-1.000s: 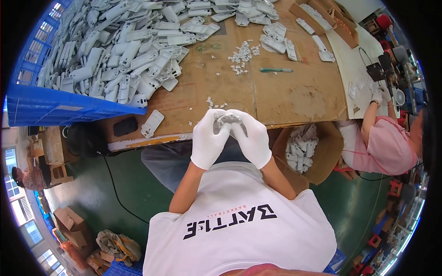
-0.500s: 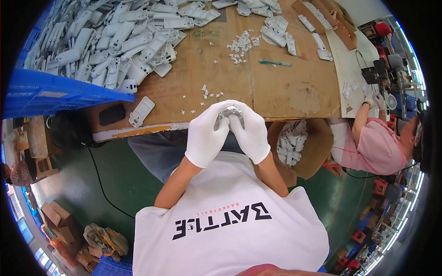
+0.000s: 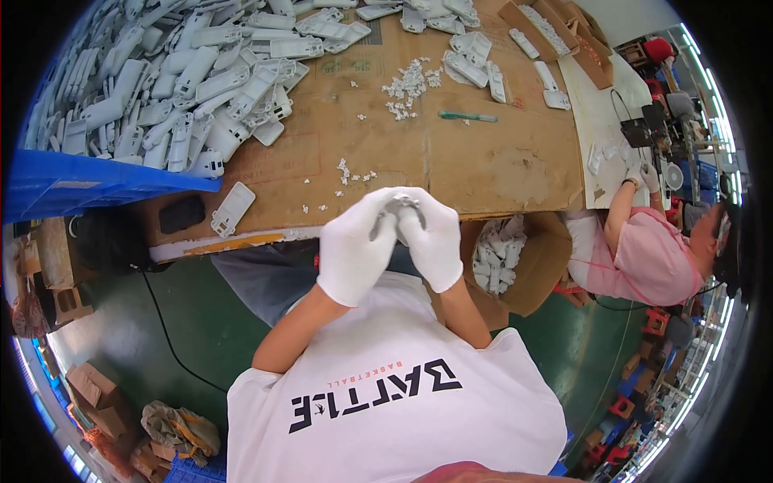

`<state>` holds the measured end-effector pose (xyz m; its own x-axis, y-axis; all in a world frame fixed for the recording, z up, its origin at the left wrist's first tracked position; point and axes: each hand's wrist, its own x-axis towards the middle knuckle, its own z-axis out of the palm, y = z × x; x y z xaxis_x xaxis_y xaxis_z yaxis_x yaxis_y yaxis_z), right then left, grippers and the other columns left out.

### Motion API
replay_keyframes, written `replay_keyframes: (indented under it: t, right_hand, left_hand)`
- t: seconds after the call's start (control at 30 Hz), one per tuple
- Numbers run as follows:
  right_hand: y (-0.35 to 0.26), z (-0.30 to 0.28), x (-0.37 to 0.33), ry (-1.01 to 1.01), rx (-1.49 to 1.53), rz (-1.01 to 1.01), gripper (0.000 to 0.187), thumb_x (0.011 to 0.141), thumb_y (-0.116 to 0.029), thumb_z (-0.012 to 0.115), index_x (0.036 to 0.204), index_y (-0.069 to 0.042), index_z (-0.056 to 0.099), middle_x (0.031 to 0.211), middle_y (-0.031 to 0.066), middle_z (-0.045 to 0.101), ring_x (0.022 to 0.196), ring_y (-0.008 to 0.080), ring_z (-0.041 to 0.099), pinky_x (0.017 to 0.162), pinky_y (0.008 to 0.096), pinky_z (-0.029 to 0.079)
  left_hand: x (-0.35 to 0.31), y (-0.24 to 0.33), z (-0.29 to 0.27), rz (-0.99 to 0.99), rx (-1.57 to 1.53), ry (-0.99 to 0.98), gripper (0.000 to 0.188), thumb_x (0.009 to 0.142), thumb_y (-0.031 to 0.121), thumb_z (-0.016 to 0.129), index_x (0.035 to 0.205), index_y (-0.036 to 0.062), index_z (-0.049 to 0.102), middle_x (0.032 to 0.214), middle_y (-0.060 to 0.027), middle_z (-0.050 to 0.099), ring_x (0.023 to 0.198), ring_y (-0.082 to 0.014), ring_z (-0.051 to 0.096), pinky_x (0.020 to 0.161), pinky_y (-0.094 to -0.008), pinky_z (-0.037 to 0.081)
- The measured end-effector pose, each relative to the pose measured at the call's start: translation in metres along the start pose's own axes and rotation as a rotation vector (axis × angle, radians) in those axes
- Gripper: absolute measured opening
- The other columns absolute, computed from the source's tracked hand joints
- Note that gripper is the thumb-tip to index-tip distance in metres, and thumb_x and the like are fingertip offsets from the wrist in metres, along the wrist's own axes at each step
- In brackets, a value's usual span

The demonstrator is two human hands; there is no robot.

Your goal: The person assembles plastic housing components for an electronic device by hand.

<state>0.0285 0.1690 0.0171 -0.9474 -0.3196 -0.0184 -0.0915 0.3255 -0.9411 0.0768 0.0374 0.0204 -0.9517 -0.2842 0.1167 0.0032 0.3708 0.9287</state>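
Brown cardboard (image 3: 378,153) over the bench (image 3: 256,240), green floor (image 3: 209,298) below. Toward the left edge, white cases (image 3: 193,72) heaped against a blue crate (image 3: 105,187); below the near edge, a carton (image 3: 555,274) of white parts (image 3: 498,253). At that edge, grips a pale piece (image 3: 407,202), left hand (image 3: 357,251) and right hand (image 3: 432,241) curled around it.

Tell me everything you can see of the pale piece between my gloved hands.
The pale piece is whitish grey and plastic-looking, with an uneven upper edge showing. The left hand and right hand hold it together by the near edge of the cardboard-covered table. They hide most of it, so its full shape and tilt cannot be told.
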Motion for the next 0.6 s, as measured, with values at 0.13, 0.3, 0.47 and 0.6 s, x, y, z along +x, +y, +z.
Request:
replay_keyframes:
  t: [0.13, 0.3, 0.47, 0.6]
  right_hand:
    - [0.021, -0.019, 0.007, 0.193, 0.027, 0.041, 0.027, 0.088, -0.004, 0.057, 0.112, 0.000, 0.069, 0.094, 0.0138, 0.074, 0.083, 0.0169, 0.071, 0.078, 0.0297, 0.055]
    - [0.036, -0.041, -0.004, 0.394, -0.274, -0.196, 0.064, 0.078, -0.004, 0.072, 0.138, -0.002, 0.050, 0.133, 0.0154, 0.060, 0.105, 0.0282, 0.065, 0.093, 0.0372, 0.052]
    - [0.079, -0.030, -0.001, 0.349, -0.694, -0.267, 0.077, 0.074, -0.012, 0.075, 0.144, 0.002, 0.044, 0.105, 0.0178, 0.064, 0.093, 0.0349, 0.066, 0.079, 0.0427, 0.056]
    - [0.114, -0.074, 0.032, 0.456, -0.798, -0.229, 0.068, 0.078, -0.006, 0.066, 0.141, -0.003, 0.044, 0.095, 0.0178, 0.063, 0.084, 0.0367, 0.066, 0.072, 0.0482, 0.054]
  left_hand:
    - [0.023, 0.004, 0.032, 0.112, -0.072, -0.074, 0.031, 0.084, -0.001, 0.063, 0.114, 0.0058, 0.068, 0.089, -0.0176, 0.071, 0.074, -0.0298, 0.071, 0.067, -0.0345, 0.055]
    - [0.060, -0.009, 0.053, 0.004, 0.125, -0.032, 0.027, 0.084, 0.003, 0.062, 0.110, 0.0051, 0.071, 0.092, -0.0201, 0.072, 0.084, -0.0321, 0.074, 0.073, -0.0378, 0.058]
    - [0.059, -0.017, 0.080, 0.054, 0.090, -0.173, 0.027, 0.088, 0.010, 0.063, 0.114, 0.0056, 0.068, 0.093, -0.0222, 0.072, 0.087, -0.0373, 0.072, 0.077, -0.0424, 0.058]
    - [0.069, -0.010, 0.076, -0.006, -0.110, -0.186, 0.043, 0.087, 0.009, 0.068, 0.129, -0.0013, 0.061, 0.116, -0.0198, 0.070, 0.107, -0.0307, 0.070, 0.093, -0.0369, 0.053]
